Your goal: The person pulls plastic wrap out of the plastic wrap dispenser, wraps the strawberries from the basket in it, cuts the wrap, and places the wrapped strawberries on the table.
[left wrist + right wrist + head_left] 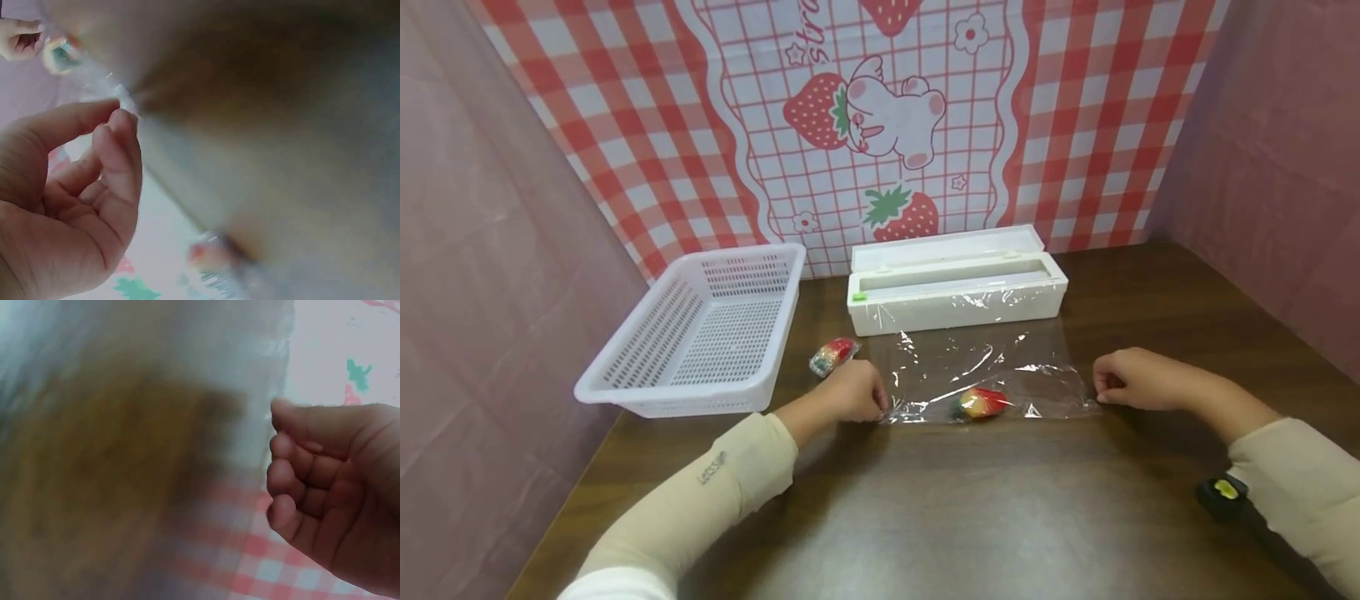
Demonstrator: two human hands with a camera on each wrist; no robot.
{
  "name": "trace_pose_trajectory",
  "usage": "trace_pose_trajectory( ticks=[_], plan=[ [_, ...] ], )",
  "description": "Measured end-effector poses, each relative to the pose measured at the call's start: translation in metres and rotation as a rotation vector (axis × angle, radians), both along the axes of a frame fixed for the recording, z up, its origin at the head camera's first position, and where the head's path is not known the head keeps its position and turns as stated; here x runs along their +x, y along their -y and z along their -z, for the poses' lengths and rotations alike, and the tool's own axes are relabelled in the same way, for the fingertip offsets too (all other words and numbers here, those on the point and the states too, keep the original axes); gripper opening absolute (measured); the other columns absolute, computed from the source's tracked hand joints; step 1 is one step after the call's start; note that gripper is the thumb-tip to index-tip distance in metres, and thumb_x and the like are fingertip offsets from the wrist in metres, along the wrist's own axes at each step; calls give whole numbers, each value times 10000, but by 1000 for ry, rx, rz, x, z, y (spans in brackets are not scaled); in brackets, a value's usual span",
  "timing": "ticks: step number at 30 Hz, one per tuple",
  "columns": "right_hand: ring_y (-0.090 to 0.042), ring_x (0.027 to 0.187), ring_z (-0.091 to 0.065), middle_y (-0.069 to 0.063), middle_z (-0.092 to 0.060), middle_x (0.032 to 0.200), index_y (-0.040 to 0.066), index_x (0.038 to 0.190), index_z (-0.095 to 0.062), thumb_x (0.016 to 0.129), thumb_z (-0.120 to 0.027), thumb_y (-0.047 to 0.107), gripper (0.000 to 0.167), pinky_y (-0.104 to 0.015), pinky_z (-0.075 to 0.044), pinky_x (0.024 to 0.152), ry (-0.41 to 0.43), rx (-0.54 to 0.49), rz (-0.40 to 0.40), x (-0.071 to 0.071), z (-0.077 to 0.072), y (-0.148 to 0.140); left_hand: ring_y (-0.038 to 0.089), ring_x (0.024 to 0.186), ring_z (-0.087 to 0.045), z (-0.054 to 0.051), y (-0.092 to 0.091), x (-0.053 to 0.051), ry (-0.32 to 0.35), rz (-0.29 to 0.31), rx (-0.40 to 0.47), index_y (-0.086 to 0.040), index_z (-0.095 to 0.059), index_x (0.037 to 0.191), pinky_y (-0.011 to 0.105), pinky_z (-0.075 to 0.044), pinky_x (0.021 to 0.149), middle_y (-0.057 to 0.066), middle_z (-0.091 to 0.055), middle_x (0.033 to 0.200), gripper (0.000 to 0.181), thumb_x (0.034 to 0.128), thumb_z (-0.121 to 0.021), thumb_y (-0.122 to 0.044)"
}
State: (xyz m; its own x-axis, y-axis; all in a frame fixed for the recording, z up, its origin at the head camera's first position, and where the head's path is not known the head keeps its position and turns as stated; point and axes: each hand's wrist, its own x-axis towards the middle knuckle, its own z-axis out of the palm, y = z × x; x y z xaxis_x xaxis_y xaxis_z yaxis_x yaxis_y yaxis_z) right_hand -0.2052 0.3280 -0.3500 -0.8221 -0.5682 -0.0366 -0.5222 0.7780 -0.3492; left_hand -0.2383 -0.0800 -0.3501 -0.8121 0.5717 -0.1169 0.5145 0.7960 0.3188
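Note:
A sheet of clear cling film (947, 362) stretches from the front of a white cling film dispenser (863, 318) toward me. My left hand (853, 393) pinches its near left corner between thumb and fingertips, also plain in the left wrist view. At the near right corner, my right hand (1131, 379) pinches the film with thumb and index finger, the other fingers curled. A small red, yellow and green fruit-like piece (983, 403) lies at the film's near edge, between the hands; whether it is on or under the film I cannot tell.
The dispenser's lid (951, 244) stands open at the back. A similar piece wrapped in film (835, 356) lies beyond my left hand. To the left is a white perforated plastic basket (670, 393). Behind hangs a checked strawberry cloth (1075, 108), with pink curtains (1277, 167) at the sides.

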Motion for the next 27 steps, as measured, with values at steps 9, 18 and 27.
trace_pose_trajectory(
  ticks=[9,18,27],
  plan=[
    [-68,686,-498,108,-528,784,120,842,-621,733,-811,11,245,-250,-465,579,-259,-167,-203,12,-18,65,130,753,-595,-25,-39,10,-252,343,161,-99,-710,843,213,-492,681,-1,-650,805,81,781,-747,-61],
    [-154,781,-579,26,-578,858,82,918,-630,684,-859,49,330,-319,-523,691,-165,-73,-281,-6,-9,109,100,866,-591,-12,-77,13,-270,460,82,-110,-706,942,200,-475,801,-23,-655,925,205,797,-806,-214],
    [-82,695,-561,49,-616,788,75,870,-640,744,-775,-31,213,-261,-504,623,-116,-152,-307,-13,-2,112,61,778,-603,-7,-85,2,-200,441,142,-124,-726,831,151,-464,724,-48,-688,809,41,796,-745,-114]
  ],
)
